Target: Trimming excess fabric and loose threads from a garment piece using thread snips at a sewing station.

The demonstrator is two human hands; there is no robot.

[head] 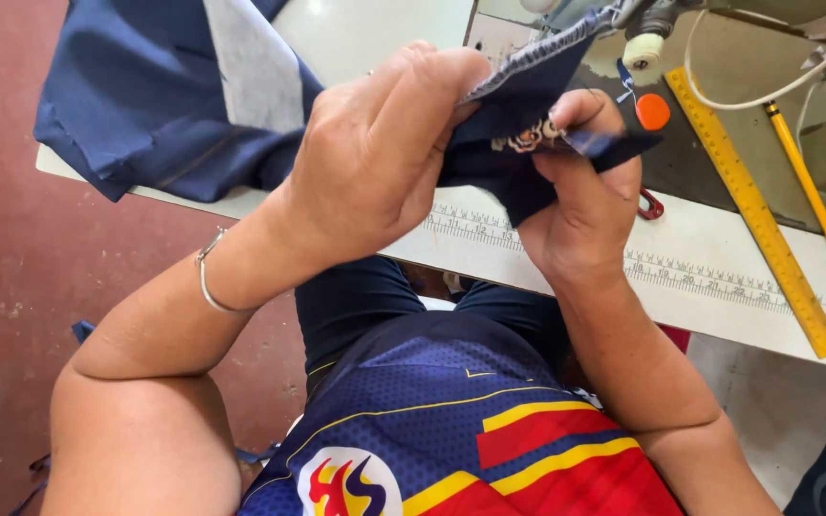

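Both hands, left hand and right hand, pinch closed on navy fabric above the sewing table, apparently aligning edges.

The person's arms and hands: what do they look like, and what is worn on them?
Both arms are bare with no sleeves showing, and no gloves cover the left hand or the right hand. A thin silver metal bangle circles the left wrist. No ring or watch can be seen.
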